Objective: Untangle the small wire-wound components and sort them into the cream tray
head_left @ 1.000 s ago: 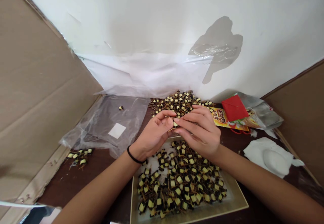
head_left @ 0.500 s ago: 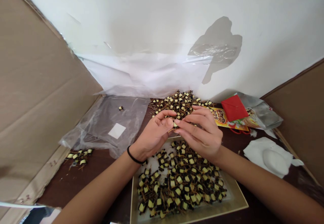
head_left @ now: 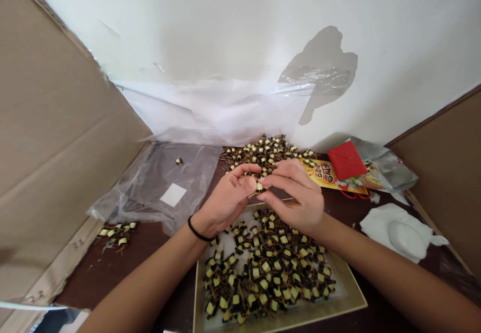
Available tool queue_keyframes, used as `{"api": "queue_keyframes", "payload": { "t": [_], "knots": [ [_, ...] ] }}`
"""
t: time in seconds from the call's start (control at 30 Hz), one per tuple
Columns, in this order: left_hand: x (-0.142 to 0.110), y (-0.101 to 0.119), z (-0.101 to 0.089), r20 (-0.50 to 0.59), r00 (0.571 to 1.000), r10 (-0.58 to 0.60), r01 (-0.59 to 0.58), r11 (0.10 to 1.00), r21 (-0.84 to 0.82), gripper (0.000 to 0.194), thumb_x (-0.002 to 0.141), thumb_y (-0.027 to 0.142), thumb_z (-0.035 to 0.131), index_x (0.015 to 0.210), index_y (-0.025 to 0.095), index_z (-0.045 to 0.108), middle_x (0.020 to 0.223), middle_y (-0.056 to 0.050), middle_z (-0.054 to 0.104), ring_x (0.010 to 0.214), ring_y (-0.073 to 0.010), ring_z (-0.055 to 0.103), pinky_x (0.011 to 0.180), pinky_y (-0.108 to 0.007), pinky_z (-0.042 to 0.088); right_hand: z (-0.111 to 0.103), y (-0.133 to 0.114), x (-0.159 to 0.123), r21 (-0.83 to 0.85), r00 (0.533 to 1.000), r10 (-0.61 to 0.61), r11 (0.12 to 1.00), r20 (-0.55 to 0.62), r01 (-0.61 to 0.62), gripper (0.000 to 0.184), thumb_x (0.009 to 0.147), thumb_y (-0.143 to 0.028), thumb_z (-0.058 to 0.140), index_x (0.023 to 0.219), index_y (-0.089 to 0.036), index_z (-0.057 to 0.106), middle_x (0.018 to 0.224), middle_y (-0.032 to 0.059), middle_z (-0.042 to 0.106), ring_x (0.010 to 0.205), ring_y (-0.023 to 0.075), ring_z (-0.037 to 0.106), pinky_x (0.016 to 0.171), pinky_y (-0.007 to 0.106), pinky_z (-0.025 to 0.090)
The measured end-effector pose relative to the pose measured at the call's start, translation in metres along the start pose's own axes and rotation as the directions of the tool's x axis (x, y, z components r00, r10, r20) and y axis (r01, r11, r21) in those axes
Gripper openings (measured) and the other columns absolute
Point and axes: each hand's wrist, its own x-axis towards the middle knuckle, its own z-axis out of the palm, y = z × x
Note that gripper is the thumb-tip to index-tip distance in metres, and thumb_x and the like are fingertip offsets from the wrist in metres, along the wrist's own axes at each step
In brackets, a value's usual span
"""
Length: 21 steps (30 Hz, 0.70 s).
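Above the box's far edge, a small yellow-taped coil (head_left: 259, 186) with black ends and thin copper-coloured wire leads is between my two hands. The thumb and index finger of my left hand (head_left: 235, 192) pinch its left side. My right hand (head_left: 296, 192) closes on it from the right, index fingertip at the coil and thumb tip just below, by the leads. Under my hands stands a shallow box (head_left: 353, 293) holding many similar coils (head_left: 270, 273). Behind my fingers lies a further heap of such coils (head_left: 266, 147).
At left lie a clear plastic bag (head_left: 143, 172) with one coil on it, and a small group of coils (head_left: 116, 232). Snack packaging (head_left: 319, 172), a red envelope (head_left: 347, 160) and crumpled white tissue (head_left: 402, 232) lie right. Cardboard walls (head_left: 56, 122) flank the dark table.
My right hand has shifted slightly left and its fingers have drawn together, showing more of the coil and the snack packaging. My left hand keeps its pinch in nearly the same place.
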Motion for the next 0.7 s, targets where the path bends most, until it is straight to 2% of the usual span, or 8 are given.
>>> {"api": "queue_keyframes", "payload": {
  "t": [0.2, 0.4, 0.7],
  "knots": [
    [-0.0001, -0.0018, 0.0004, 0.004, 1.000, 0.027, -0.027, 1.000, 0.015, 0.049, 0.056, 0.034, 0.087, 0.095, 0.016, 0.062, 0.064, 0.004, 0.061, 0.062, -0.0078, 0.056, 0.066, -0.021, 0.044, 0.0014, -0.0003, -0.0001, 0.006, 1.000, 0.001, 1.000, -0.016, -0.001, 0.009, 0.081, -0.018, 0.065, 0.088, -0.022, 0.069, 0.076, 0.0030, 0.064, 0.073, 0.0181, 0.059, 0.076, 0.041, 0.052],
    [-0.0019, -0.0019, 0.0023, 0.024, 0.999, 0.030, -0.030, 0.999, 0.022, 0.053, 0.055, 0.038, 0.086, 0.097, 0.017, 0.061, 0.067, 0.003, 0.062, 0.063, -0.0086, 0.057, 0.065, -0.021, 0.045, 0.0003, 0.0004, -0.0039, -0.048, 0.998, -0.012, 0.999, -0.059, 0.009, 0.012, 0.078, -0.023, 0.070, 0.091, -0.023, 0.067, 0.079, 0.0026, 0.065, 0.075, 0.0180, 0.059, 0.077, 0.040, 0.051],
    [-0.0012, -0.0011, 0.0026, 0.020, 0.999, 0.028, -0.028, 0.999, 0.019, 0.051, 0.055, 0.037, 0.087, 0.094, 0.016, 0.061, 0.063, 0.005, 0.058, 0.060, -0.0072, 0.055, 0.063, -0.020, 0.046, 0.0006, 0.0011, -0.0039, -0.026, 0.998, -0.033, 0.999, -0.047, 0.032, 0.018, 0.079, -0.021, 0.070, 0.096, -0.025, 0.069, 0.081, 0.0024, 0.066, 0.077, 0.0178, 0.058, 0.077, 0.040, 0.050]
  ]
}}
